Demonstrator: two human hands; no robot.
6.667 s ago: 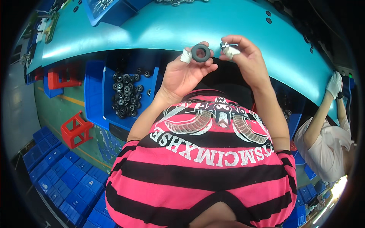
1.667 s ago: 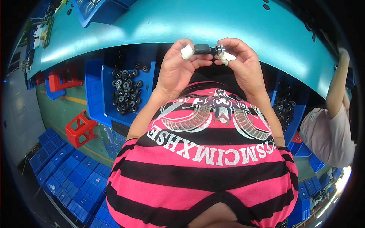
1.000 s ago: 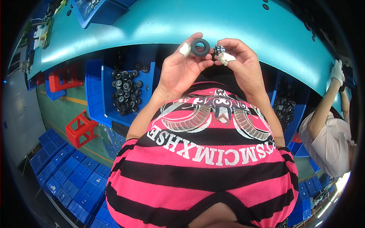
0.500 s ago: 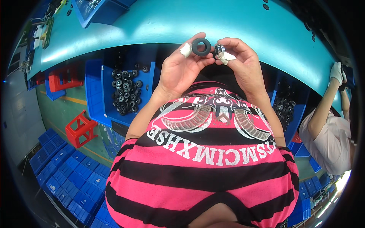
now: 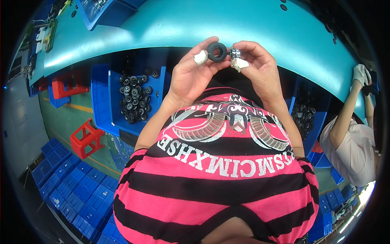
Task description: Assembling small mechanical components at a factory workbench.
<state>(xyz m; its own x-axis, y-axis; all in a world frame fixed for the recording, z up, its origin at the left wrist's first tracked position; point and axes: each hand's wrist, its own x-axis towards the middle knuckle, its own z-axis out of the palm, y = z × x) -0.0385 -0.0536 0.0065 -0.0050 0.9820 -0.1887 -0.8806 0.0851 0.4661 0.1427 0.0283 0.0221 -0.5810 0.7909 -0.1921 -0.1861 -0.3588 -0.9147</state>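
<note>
A black rubber ring point(image 5: 217, 52) is pinched in my left hand point(image 5: 190, 73), its open centre facing up toward me. My right hand point(image 5: 261, 67) grips a small shiny metal hub point(image 5: 235, 53) close beside the ring's right side. Both hands are raised in front of my chest, at the near edge of the teal table. White wrapping covers each thumb. Part of the metal hub is hidden by the right fingers and thumb.
Left of me, a blue bin point(image 5: 118, 116) holds many small black wheels point(image 5: 135, 97); another blue bin point(image 5: 321, 116) with wheels stands at my right. A red stool point(image 5: 86, 138) is on the floor. A co-worker with a white glove point(image 5: 360, 75) works at the far right along the teal table point(image 5: 170, 28).
The ring has shifted slightly right and turned a little in my left hand. The metal hub has tilted, showing more of its side. The co-worker's gloved hand has moved slightly.
</note>
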